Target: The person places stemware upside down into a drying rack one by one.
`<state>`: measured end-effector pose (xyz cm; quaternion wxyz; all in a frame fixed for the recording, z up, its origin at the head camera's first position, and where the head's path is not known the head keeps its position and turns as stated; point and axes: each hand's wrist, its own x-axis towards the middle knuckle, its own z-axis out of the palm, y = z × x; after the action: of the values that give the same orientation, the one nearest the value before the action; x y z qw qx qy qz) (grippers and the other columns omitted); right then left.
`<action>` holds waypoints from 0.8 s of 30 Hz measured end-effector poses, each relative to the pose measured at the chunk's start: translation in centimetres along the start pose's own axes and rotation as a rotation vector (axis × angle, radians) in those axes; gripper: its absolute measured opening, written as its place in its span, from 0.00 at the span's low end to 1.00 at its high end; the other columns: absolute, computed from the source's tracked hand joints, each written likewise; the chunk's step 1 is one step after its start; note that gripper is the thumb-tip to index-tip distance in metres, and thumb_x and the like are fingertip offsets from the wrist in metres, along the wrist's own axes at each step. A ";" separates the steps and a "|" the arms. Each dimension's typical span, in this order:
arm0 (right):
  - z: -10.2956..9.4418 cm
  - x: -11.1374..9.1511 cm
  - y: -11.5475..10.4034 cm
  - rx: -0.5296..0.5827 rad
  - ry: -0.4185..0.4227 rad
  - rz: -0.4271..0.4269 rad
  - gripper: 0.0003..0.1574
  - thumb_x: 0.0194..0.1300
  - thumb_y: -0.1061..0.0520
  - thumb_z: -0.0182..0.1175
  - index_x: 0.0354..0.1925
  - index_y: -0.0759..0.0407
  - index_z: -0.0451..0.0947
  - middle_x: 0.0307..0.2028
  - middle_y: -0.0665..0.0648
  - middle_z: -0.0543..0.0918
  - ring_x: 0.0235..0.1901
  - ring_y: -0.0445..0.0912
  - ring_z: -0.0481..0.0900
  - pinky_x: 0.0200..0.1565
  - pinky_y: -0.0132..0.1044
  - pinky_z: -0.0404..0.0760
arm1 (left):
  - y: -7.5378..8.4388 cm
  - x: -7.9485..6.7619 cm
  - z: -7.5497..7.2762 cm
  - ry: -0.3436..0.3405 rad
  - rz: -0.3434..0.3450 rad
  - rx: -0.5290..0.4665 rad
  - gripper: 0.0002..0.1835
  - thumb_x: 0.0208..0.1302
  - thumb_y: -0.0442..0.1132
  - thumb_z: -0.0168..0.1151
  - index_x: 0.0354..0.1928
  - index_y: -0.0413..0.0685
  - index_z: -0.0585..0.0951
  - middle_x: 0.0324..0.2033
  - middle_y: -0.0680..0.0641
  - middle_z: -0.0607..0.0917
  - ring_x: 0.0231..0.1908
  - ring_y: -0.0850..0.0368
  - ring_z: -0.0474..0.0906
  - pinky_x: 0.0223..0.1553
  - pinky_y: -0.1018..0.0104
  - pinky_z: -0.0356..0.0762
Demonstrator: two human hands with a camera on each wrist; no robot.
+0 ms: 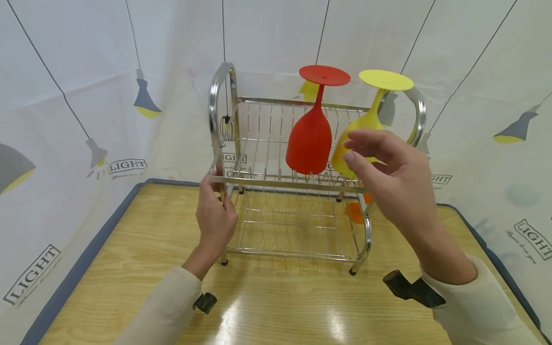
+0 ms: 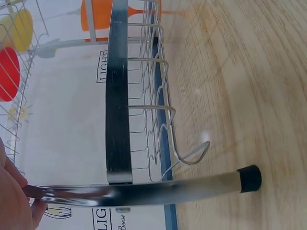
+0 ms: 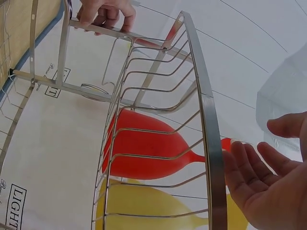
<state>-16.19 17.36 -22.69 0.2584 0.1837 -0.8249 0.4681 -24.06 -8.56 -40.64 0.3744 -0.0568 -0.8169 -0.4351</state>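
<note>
A two-tier metal dish rack [image 1: 293, 184] stands on the wooden table. Upside down in its upper tier are a red plastic goblet [image 1: 309, 143] and, to its right, a yellow goblet [image 1: 385, 80]. My left hand [image 1: 215, 215] grips the rack's left side frame near the upper tier's front corner; the left wrist view has the fingertips around the metal bar. In front of the yellow goblet is my right hand [image 1: 401, 182], fingers loosely bent and thumb apart, holding nothing. It hides part of the yellow bowl. The right wrist view shows its palm [image 3: 278, 201] beside the rack's front rail.
An orange goblet [image 1: 354, 213] is at the rack's lower right, partly hidden by the rack and my right hand. White sheeting printed with lamps surrounds the table [image 1: 276, 297]. The rack's black-capped feet [image 1: 352, 271] rest on the tabletop.
</note>
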 end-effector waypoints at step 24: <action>-1.0 -2.4 2.2 0.148 -0.147 -0.146 0.13 0.60 0.75 0.58 0.42 0.68 0.82 0.29 0.55 0.86 0.24 0.42 0.83 0.29 0.27 0.82 | -0.1 -0.1 0.0 0.013 0.027 0.049 0.27 0.59 0.22 0.54 0.61 0.35 0.64 0.41 0.36 0.79 0.37 0.42 0.78 0.26 0.50 0.74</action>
<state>-15.24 19.41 -25.15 0.2165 0.2957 -0.7891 0.4930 -24.10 -8.60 -40.79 0.3870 -0.0559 -0.8239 -0.4102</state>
